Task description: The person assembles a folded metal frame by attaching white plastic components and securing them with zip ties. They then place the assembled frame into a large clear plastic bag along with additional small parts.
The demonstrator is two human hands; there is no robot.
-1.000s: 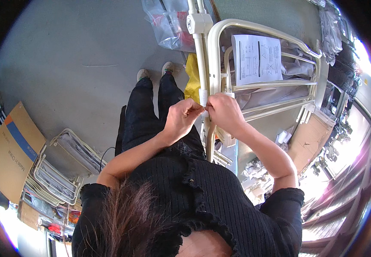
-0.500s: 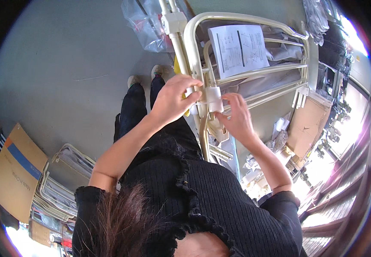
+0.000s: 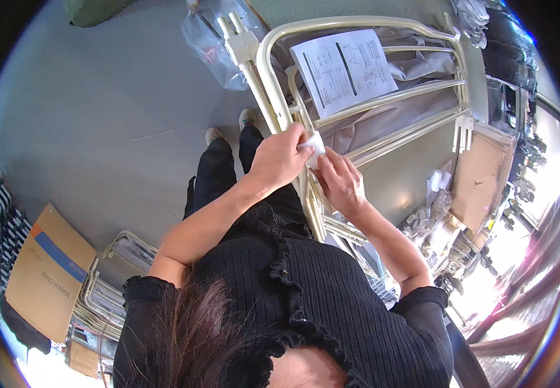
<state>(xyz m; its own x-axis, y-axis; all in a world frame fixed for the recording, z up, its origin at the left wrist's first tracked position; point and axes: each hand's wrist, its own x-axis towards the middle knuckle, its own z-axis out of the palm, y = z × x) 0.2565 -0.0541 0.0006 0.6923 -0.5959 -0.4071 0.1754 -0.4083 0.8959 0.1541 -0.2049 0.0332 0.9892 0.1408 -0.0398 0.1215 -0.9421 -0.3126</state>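
A workshop, by its look, that doubles as a storeroom.
Cream tubular frames (image 3: 102,302) are stacked beside a cardboard panel (image 3: 50,275) at left; a printed diagram sheet (image 3: 344,71) lies on a folded metal frame (image 3: 416,95), clear plastic wrapping (image 3: 216,58) nearby, with a bare grey floor (image 3: 121,123) below and a brown carton (image 3: 482,176) at right.

From here, white piece (image 3: 314,142) half lost behind fingers of left hand (image 3: 281,156) and right hand (image 3: 341,182); can't tell how far it wraps frame tubing (image 3: 276,94). Print on paper sheet (image 3: 339,70) too fine to read; sheet covers part of grey fabric (image 3: 383,123). Green bundle (image 3: 96,10) cut off at top edge. Legs (image 3: 215,169) partly behind left forearm (image 3: 210,218). Folded frames (image 3: 102,301) partly behind cardboard (image 3: 48,279). Far right washed out by glare (image 3: 487,275).
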